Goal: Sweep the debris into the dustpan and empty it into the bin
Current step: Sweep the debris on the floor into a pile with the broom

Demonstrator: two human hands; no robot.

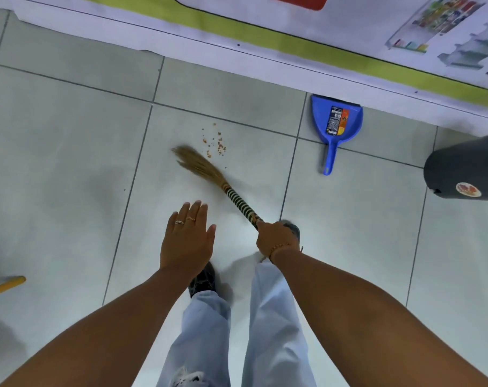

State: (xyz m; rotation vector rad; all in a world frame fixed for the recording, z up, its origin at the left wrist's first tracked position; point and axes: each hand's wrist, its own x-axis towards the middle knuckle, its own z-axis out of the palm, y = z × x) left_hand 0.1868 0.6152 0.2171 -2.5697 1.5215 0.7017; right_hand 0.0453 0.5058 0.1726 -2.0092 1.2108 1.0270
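Note:
My right hand grips the striped handle of a straw broom. Its bristles rest on the pale tiled floor just left of a small scatter of orange-brown debris. A blue dustpan lies flat on the floor to the right, its mouth against the wall base and its handle pointing towards me. A dark grey bin stands at the right edge. My left hand hovers flat over the floor, fingers apart, holding nothing.
A wall with a green stripe and printed posters runs along the top. A yellow handle pokes in at the left edge. My legs in light jeans and a dark shoe stand below the hands.

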